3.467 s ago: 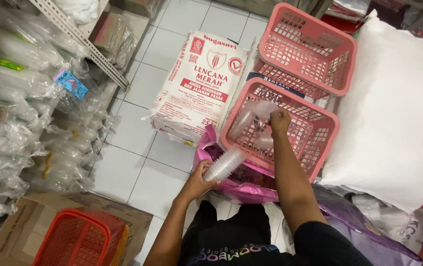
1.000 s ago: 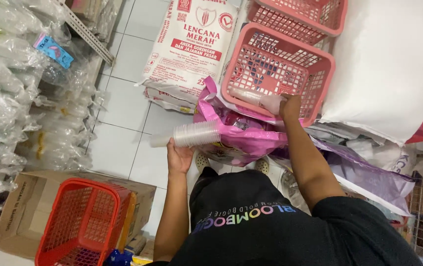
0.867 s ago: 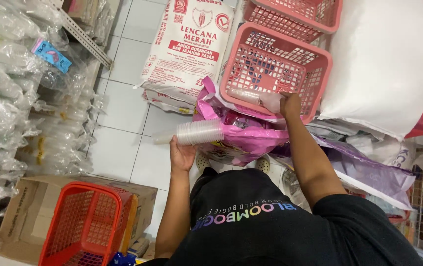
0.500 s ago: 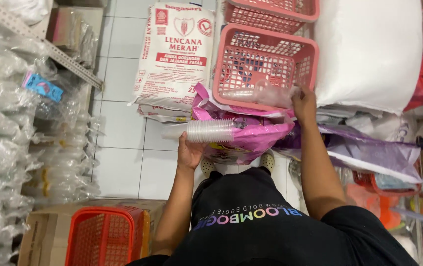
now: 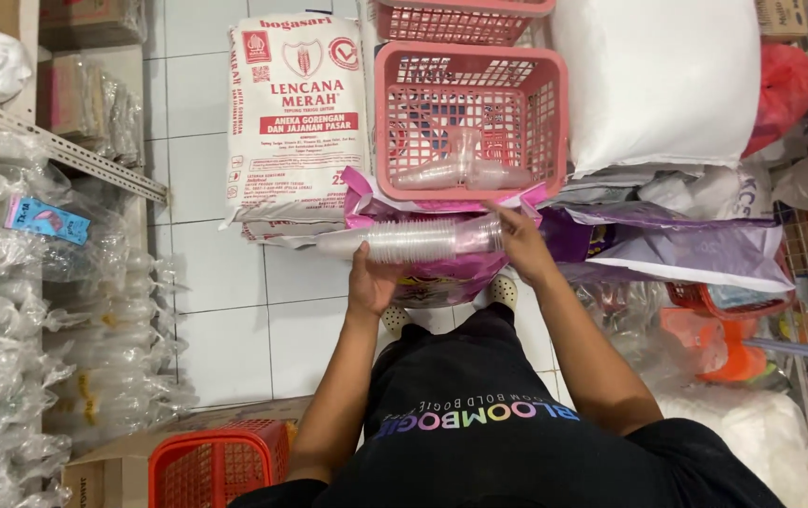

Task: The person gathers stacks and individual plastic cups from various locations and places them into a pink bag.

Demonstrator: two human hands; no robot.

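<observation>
Sack [image 5: 296,113] upper left, beside pink basket [image 5: 554,113] | cup stack [image 5: 413,240] mid-frame, level over magenta bag [image 5: 451,277] | our left hand [image 5: 373,282] cradles it, right hand [image 5: 521,245] grips its end | we'd keep it level.

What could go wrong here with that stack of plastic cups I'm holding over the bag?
The stack of clear cups lies sideways, held only at its ends by the left hand and right hand; it might buckle or slide apart mid-span. Loose cups could miss the magenta bag and drop to the tiled floor. The pink basket sits close, so the stack may bump its rim.
</observation>
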